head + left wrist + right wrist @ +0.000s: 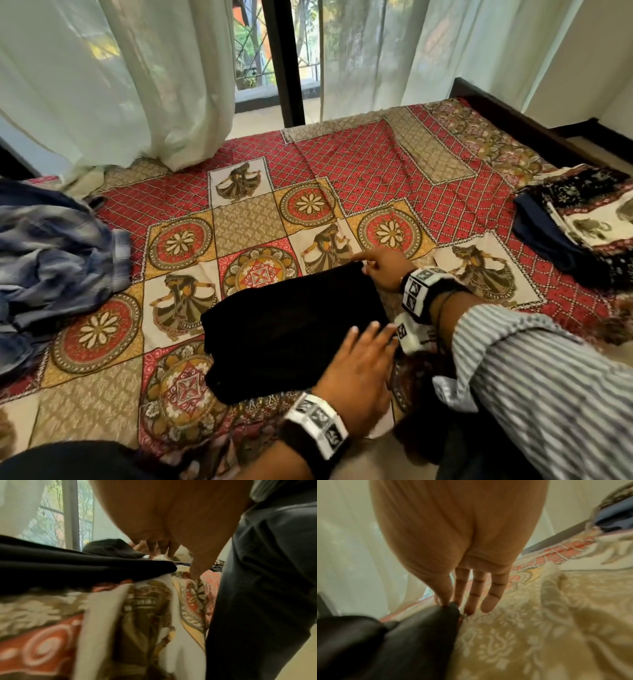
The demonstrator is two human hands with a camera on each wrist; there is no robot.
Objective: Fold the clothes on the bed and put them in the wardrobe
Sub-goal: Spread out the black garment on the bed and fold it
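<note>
A black garment [294,329], folded into a rough rectangle, lies on the patterned bedsheet [376,164] in front of me. My right hand [373,265] is at its far right corner. In the right wrist view, thumb and forefinger pinch that corner of the black garment [393,642], and the other fingers [493,595] point straight down to the sheet. My left hand [370,339] lies over the garment's near right edge with fingers extended. In the left wrist view the left hand [163,550] hovers just beside the black garment [68,563], holding nothing.
A crumpled heap of blue clothes [51,257] lies on the bed's left side. A folded stack of dark and printed cloth [582,222] sits at the right edge. Sheer curtains [137,85] and a window stand beyond the bed. A dark bed frame [513,113] runs along the right.
</note>
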